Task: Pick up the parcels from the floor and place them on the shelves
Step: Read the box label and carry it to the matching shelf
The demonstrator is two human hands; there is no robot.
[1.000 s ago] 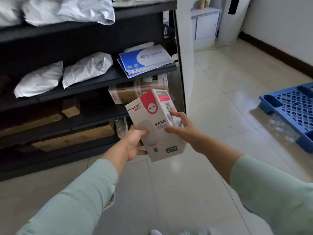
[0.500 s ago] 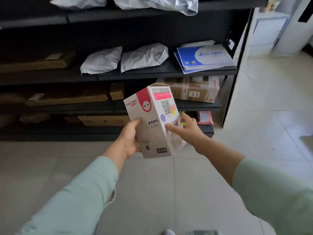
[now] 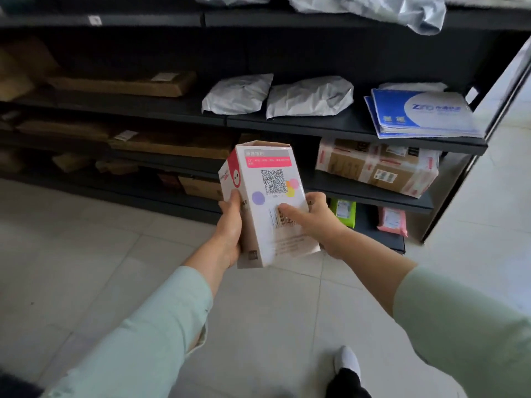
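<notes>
We've got the white carton (image 3: 270, 205) up off the floor, held in both hands in front of the black shelving (image 3: 356, 124); left hand (image 3: 230, 225) wraps its left edge w/ thumb on the front, closed on it; right hand (image 3: 316, 219) cups the right side, index finger laid across the barcode, also gripping. Two hands prob. because it's tall & its top flap looks open, so we keep it upright and steady; QR face is turned up toward us, likely so we can read the label before picking a slot.

Middle shelf holds two grey poly bags (image 3: 238, 93) (image 3: 310, 96) side by side, then blue envelopes (image 3: 422, 116) at the right end; flat soft stuff grouped together, it seems. Below them a taped cardboard box (image 3: 379, 168) sits at the right, w/ bare shelf just left of it, directly behind our carton; that gap looks the natural spot, boxes w/ boxes. Bottom shelf has a green packet (image 3: 343, 211) & pink packet (image 3: 392, 219); brown flat boxes (image 3: 123, 84) fill the left bays. Carton isn't on any shelf yet.
</notes>
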